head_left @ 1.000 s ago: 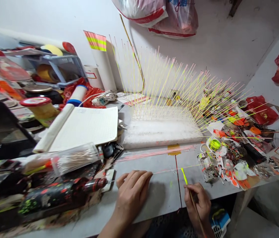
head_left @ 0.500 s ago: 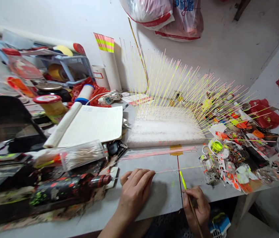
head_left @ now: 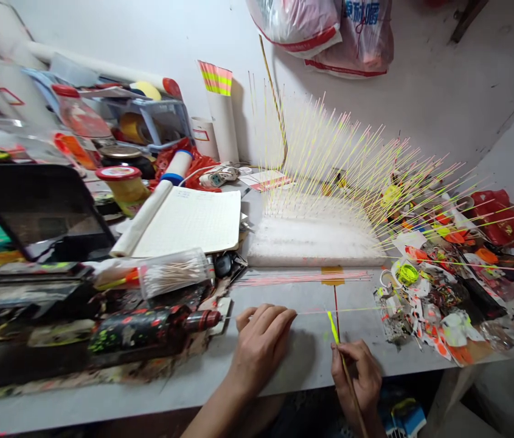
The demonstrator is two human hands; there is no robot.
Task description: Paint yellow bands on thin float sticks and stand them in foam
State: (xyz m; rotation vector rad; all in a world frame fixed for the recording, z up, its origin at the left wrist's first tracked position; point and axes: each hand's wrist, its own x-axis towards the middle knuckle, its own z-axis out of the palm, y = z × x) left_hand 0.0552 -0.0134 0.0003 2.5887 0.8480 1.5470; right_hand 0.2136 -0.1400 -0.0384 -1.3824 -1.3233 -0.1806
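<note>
My left hand (head_left: 263, 340) is palm down over the table, its fingers closed around a thin pale stick (head_left: 311, 312). Leftward the stick runs toward the red tip of a paint-spotted dark cylindrical tool (head_left: 147, 328); whether it enters that tip is partly hidden. To the right it reaches the cluttered pile, looking yellowish. My right hand (head_left: 357, 371) pinches a paintbrush (head_left: 333, 328) by its brown handle. The brush's bright yellow bristles touch or nearly touch the stick, a little right of my left hand. Behind lies a row of loose pink sticks (head_left: 293, 278).
A white foam block (head_left: 316, 243) holds many upright yellow-and-pink sticks. Left of it are an open notebook (head_left: 188, 219), a container of cotton swabs (head_left: 174, 274) and a dark-screened device (head_left: 42, 207). Paint-stained scraps (head_left: 439, 310) cover the right side. Plastic bags (head_left: 302, 27) hang on the wall.
The view has swung left, shifting the scene rightward. Against the table, the brush in my right hand has moved slightly left along the stick. My left hand stays about where it was.
</note>
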